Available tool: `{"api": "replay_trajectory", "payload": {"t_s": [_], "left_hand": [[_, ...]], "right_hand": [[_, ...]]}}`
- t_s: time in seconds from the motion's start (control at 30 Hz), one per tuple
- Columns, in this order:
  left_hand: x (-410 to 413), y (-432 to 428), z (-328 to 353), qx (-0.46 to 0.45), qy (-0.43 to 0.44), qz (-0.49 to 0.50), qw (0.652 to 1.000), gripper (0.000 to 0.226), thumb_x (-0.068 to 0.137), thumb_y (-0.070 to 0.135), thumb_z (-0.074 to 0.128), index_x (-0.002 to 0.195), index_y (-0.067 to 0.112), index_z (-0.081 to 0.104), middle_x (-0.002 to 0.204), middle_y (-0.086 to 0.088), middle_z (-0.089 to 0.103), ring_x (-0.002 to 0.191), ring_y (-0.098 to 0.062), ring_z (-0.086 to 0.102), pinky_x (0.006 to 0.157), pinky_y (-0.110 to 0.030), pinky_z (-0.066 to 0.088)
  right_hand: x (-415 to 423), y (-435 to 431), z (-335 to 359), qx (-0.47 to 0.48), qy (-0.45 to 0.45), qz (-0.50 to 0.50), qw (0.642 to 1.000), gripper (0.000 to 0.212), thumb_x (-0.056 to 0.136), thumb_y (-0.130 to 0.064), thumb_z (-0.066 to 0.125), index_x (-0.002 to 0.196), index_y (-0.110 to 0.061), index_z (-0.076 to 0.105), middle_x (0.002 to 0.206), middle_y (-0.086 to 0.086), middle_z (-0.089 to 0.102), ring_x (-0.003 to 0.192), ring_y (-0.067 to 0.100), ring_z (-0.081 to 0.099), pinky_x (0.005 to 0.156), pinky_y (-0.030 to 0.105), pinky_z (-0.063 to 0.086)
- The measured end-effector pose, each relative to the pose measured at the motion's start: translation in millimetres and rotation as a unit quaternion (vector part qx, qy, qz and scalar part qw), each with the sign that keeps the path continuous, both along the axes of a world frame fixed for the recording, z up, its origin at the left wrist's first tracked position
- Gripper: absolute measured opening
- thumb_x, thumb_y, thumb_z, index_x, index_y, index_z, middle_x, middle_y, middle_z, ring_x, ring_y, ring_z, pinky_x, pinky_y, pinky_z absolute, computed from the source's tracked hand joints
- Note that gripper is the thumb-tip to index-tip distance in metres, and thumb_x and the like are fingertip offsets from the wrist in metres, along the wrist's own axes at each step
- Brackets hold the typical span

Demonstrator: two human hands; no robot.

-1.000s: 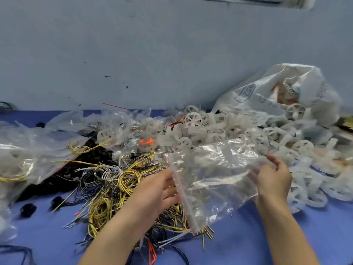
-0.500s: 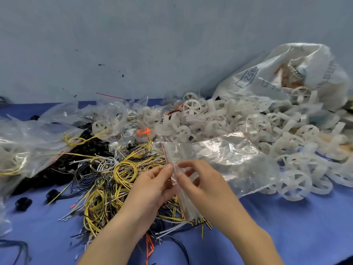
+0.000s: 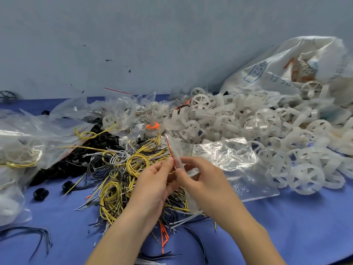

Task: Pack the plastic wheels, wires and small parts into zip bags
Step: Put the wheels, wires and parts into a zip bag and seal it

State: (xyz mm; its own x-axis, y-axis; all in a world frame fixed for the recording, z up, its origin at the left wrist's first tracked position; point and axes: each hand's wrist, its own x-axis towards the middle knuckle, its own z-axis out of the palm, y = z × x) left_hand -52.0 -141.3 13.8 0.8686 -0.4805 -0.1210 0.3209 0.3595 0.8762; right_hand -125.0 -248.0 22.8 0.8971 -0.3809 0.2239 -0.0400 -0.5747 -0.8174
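A clear zip bag with a red zip strip lies across the middle of the blue table, its mouth turned to the left. My left hand and my right hand both pinch the bag's mouth at the red strip, fingertips close together. Under and left of my hands sprawls a tangle of yellow, black and white wires. White plastic wheels are heaped from the centre back to the right. Small black parts lie in a pile at the left.
Several clear bags holding wheels and wires are heaped at the left. A big white sack spills wheels at the back right against the grey wall. Loose orange wires and black wires lie on the blue table.
My right hand left the bag's far right edge and came to the mouth beside my left hand. Both now pinch the zip strip, and the bag has shifted slightly right.
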Motion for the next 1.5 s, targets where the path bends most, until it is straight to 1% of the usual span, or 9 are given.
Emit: {"api": "replay_trajectory", "payload": {"t_s": [0.27, 0.37, 0.43, 0.63, 0.8, 1.0, 1.13, 1.2, 1.5], "left_hand": [[-2, 1, -2, 0.087, -0.092, 0.038, 0.991, 0.027, 0.1, 0.017, 0.05, 0.085, 0.005, 0.07, 0.081, -0.011, 0.075, 0.07, -0.017, 0.073, 0.056, -0.024, 0.056], [1, 6, -5, 0.189, -0.186, 0.104, 0.959, 0.022, 0.1, 0.021, 0.05, 0.088, 0.009, 0.064, 0.076, -0.008, 0.072, 0.059, -0.017, 0.07, 0.052, -0.026, 0.056], [2, 10, -4, 0.251, -0.238, 0.139, 0.928, 0.022, 0.1, 0.027, 0.049, 0.086, 0.016, 0.061, 0.065, -0.003, 0.07, 0.05, -0.016, 0.067, 0.047, -0.021, 0.051], [1, 16, -6, 0.336, -0.278, 0.14, 0.889, 0.023, 0.098, 0.027, 0.048, 0.081, 0.017, 0.058, 0.06, -0.004, 0.066, 0.035, -0.011, 0.056, 0.036, -0.02, 0.042], [-1, 12, -10, 0.355, -0.299, 0.117, 0.878, 0.023, 0.099, 0.033, 0.047, 0.082, 0.02, 0.057, 0.067, -0.001, 0.067, 0.038, -0.011, 0.058, 0.039, -0.024, 0.044], [-3, 6, -9, 0.342, -0.338, 0.141, 0.866, 0.008, 0.096, 0.038, 0.052, 0.088, 0.037, 0.05, 0.07, 0.01, 0.065, 0.053, -0.005, 0.062, 0.048, -0.018, 0.045], [6, 19, 0, 0.4, -0.421, 0.199, 0.789, 0.007, 0.097, 0.039, 0.049, 0.091, 0.035, 0.052, 0.074, 0.015, 0.062, 0.066, 0.0, 0.058, 0.053, -0.015, 0.039], [16, 32, 6, 0.429, -0.435, 0.245, 0.753, 0.008, 0.097, 0.037, 0.048, 0.093, 0.033, 0.053, 0.078, 0.013, 0.062, 0.07, -0.006, 0.058, 0.059, -0.03, 0.045], [38, 67, -3, 0.637, -0.375, 0.218, 0.638, 0.028, 0.095, 0.042, 0.045, 0.098, 0.02, 0.061, 0.101, -0.004, 0.061, 0.097, -0.028, 0.049, 0.083, -0.042, 0.04]], "right_hand": [[6, 1, -1, 0.019, -0.008, -0.066, 0.998, 0.013, 0.091, -0.028, 0.059, 0.092, -0.03, 0.072, 0.082, -0.016, 0.068, 0.074, 0.003, 0.064, 0.069, 0.029, 0.05], [5, -1, -1, 0.016, -0.028, -0.112, 0.993, 0.01, 0.091, -0.029, 0.06, 0.088, -0.03, 0.069, 0.078, -0.012, 0.066, 0.071, 0.004, 0.064, 0.066, 0.028, 0.051], [3, -2, 0, -0.009, -0.052, -0.148, 0.988, 0.008, 0.09, -0.029, 0.059, 0.088, -0.031, 0.066, 0.079, -0.014, 0.064, 0.074, -0.002, 0.059, 0.06, 0.014, 0.041], [-4, 1, 10, -0.061, -0.152, -0.234, 0.958, 0.017, 0.091, -0.019, 0.058, 0.096, -0.035, 0.059, 0.088, -0.015, 0.054, 0.073, 0.001, 0.055, 0.06, 0.027, 0.04], [-11, -1, 20, -0.076, -0.241, -0.297, 0.921, 0.023, 0.089, -0.015, 0.056, 0.101, -0.033, 0.063, 0.095, -0.008, 0.048, 0.067, 0.007, 0.053, 0.056, 0.016, 0.038], [-2, 13, 8, -0.072, -0.113, -0.207, 0.969, 0.017, 0.092, -0.024, 0.049, 0.098, -0.035, 0.06, 0.096, -0.014, 0.045, 0.08, -0.004, 0.053, 0.058, 0.022, 0.038], [-2, 12, 1, -0.034, -0.048, -0.158, 0.986, 0.019, 0.093, -0.027, 0.047, 0.105, -0.039, 0.056, 0.097, -0.016, 0.047, 0.09, -0.012, 0.047, 0.064, 0.022, 0.038], [-2, 8, 0, 0.014, -0.016, -0.13, 0.991, 0.021, 0.093, -0.029, 0.048, 0.109, -0.041, 0.055, 0.098, -0.015, 0.051, 0.079, -0.003, 0.055, 0.067, 0.029, 0.045], [-5, -4, -9, 0.057, 0.082, -0.026, 0.995, 0.034, 0.092, -0.03, 0.05, 0.119, -0.05, 0.05, 0.096, -0.016, 0.054, 0.072, 0.007, 0.051, 0.068, 0.03, 0.043]]}}
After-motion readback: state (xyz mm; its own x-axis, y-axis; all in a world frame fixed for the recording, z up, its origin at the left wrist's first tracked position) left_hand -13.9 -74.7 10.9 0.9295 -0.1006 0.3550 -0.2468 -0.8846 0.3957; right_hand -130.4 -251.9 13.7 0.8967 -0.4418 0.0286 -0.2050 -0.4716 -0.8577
